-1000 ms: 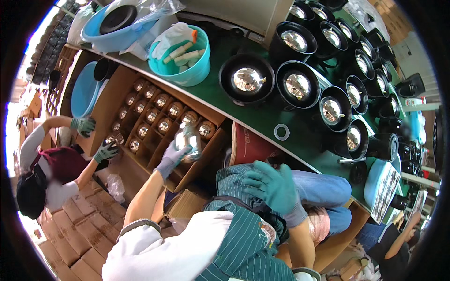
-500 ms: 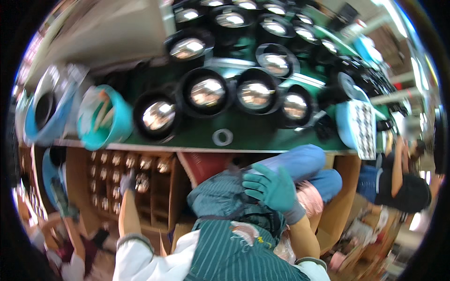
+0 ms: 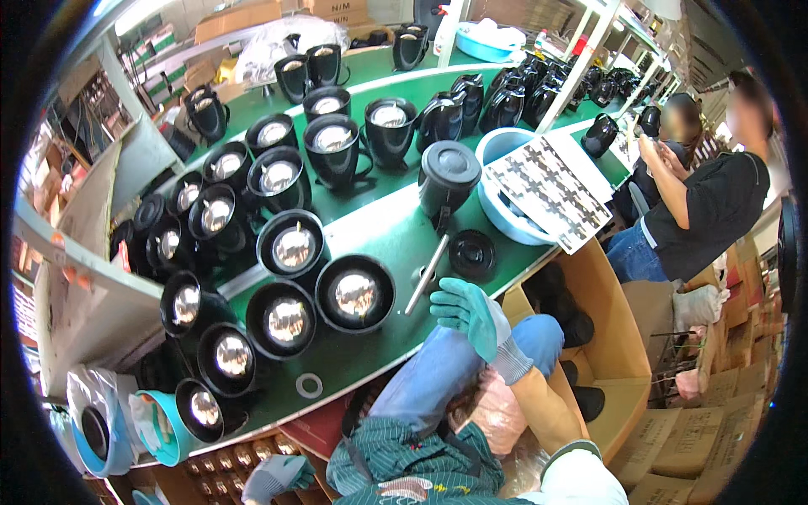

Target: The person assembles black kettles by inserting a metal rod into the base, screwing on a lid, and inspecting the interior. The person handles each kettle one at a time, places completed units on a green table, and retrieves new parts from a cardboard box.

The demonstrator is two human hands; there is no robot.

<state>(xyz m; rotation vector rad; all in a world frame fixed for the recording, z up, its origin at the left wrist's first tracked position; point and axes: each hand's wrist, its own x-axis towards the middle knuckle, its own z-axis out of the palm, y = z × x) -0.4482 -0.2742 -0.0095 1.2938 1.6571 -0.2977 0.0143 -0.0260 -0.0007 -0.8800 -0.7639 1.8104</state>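
Note:
My right hand (image 3: 471, 318), in a teal-and-grey work glove, hovers above my knee at the green table's front edge. Its fingers are stretched out and nothing is in them. Just beyond lie a slim metal rod (image 3: 427, 275) and a round black lid (image 3: 472, 254). Low at the left, my left hand (image 3: 276, 478), gloved alike, is beside a divided carton of shiny round metal pieces (image 3: 220, 463). Its fingers look loosely apart, with nothing visible in them. Black jugs with mirror-like insides, such as one jug (image 3: 354, 295), crowd the table. A lidded black jug (image 3: 449, 178) stands farther back.
A pale ring (image 3: 309, 385) lies near the table edge. A light-blue basin (image 3: 497, 210) bears a black-and-white patterned sheet (image 3: 551, 189). Turquoise buckets (image 3: 160, 427) stand lower left. An open carton (image 3: 619, 337) with dark pieces is at my right; a co-worker (image 3: 703, 202) is beyond.
The view has swung rightward and up, showing more of the table. My right hand is now nearer the table edge. My left hand has drawn away from the metal pieces in the carton.

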